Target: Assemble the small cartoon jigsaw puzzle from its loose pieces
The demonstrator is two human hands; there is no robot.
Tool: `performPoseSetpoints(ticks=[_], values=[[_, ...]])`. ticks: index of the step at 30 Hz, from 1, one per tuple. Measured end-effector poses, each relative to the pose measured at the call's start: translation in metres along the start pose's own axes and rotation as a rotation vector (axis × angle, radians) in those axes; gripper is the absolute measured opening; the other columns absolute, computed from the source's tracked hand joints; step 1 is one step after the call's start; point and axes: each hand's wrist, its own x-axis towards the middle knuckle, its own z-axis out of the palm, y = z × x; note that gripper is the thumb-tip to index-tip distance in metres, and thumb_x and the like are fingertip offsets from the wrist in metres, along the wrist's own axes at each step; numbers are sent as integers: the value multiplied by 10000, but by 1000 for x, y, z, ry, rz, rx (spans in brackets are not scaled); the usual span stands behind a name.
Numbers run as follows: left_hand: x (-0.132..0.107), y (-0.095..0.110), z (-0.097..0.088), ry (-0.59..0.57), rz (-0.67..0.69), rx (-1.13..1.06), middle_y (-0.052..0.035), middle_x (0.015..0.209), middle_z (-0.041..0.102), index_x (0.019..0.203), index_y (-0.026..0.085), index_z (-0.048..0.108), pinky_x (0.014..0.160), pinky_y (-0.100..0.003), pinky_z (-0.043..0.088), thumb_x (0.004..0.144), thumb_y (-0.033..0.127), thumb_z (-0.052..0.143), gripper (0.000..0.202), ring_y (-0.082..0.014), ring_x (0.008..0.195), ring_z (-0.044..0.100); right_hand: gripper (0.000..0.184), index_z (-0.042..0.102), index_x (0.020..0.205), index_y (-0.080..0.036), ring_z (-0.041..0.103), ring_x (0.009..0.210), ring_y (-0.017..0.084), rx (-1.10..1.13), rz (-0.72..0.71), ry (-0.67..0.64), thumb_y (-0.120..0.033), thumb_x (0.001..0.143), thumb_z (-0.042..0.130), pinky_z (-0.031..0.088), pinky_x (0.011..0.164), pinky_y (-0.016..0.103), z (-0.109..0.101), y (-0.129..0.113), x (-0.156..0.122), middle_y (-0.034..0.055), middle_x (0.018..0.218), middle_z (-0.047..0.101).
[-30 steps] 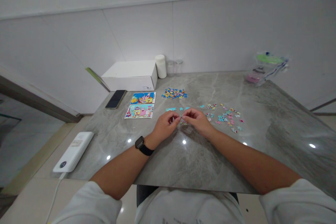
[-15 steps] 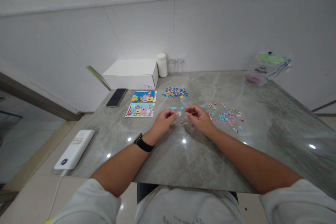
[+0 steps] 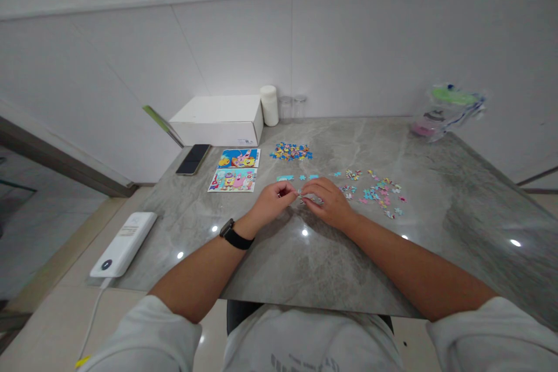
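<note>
My left hand (image 3: 274,200), with a black watch on its wrist, and my right hand (image 3: 326,200) meet at the middle of the grey marble table (image 3: 331,256). Both pinch small jigsaw pieces (image 3: 300,195) together between the fingertips, just above the tabletop. A loose spread of pink, blue and yellow puzzle pieces (image 3: 377,193) lies to the right of my right hand. A tighter heap of colourful pieces (image 3: 290,152) sits further back. A few light blue pieces (image 3: 296,177) lie just beyond my fingers.
Two cartoon picture cards (image 3: 235,170) lie at the left, with a black phone (image 3: 193,159) beside them. A white box (image 3: 220,120), a white jar (image 3: 269,106) and two clear jars stand by the wall. A white power bank (image 3: 124,243) sits at the near left edge, a plastic bag (image 3: 444,111) at the far right.
Half a second ago my hands were slightly apart, each with a piece. Now the fingertips have come together again and the pieces touch.
</note>
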Motion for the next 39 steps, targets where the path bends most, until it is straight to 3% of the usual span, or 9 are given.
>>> performPoseSetpoints(ticks=[9,14,20,24,29,33,39], values=[[3,-5,0,-18,18,30,1,760,640,849,179,685,676,-268,446,918,437,632,272,-147,726,565,107,734,1027,-288,685,1026,274,-43,28,-2,-244,945,680,535,951,469,-4,5,2,76,1063,765],[6,-9,-9,103,70,153,-3,821,671,986,189,728,679,-270,453,956,385,609,231,-149,736,579,85,729,1007,-280,693,1024,273,-46,87,101,-254,940,683,532,968,464,-11,19,5,73,1040,773],[7,-11,-18,182,191,391,-21,948,713,1029,206,737,726,-285,483,949,246,615,151,-146,761,594,93,738,1010,-285,699,1019,277,-43,146,92,-288,926,698,532,988,473,-13,31,4,68,1043,779],[5,-13,-18,139,297,512,-40,1003,718,1084,208,725,796,-320,512,964,210,606,169,-167,808,614,106,739,1026,-286,697,1033,281,-43,138,92,-283,929,694,529,997,479,-14,37,3,68,1055,779],[1,-15,-14,17,457,619,-80,1129,732,1143,216,714,1004,-412,516,994,180,575,207,-240,1081,657,112,745,1023,-280,694,1014,278,-45,150,83,-278,922,700,528,985,471,-16,43,2,67,1026,771],[0,-16,-12,-19,476,623,-85,1158,736,1174,223,718,1011,-431,521,994,185,588,226,-251,1106,657,149,751,1043,-278,690,986,275,-39,163,50,-270,905,696,533,963,461,-19,47,3,67,1014,769],[-3,-12,-5,-177,522,662,-103,1207,712,1246,234,730,1032,-436,507,1002,249,627,265,-259,1127,647,130,757,967,-268,695,978,270,-39,87,-171,-220,855,710,524,932,438,-39,53,2,67,1014,775]])
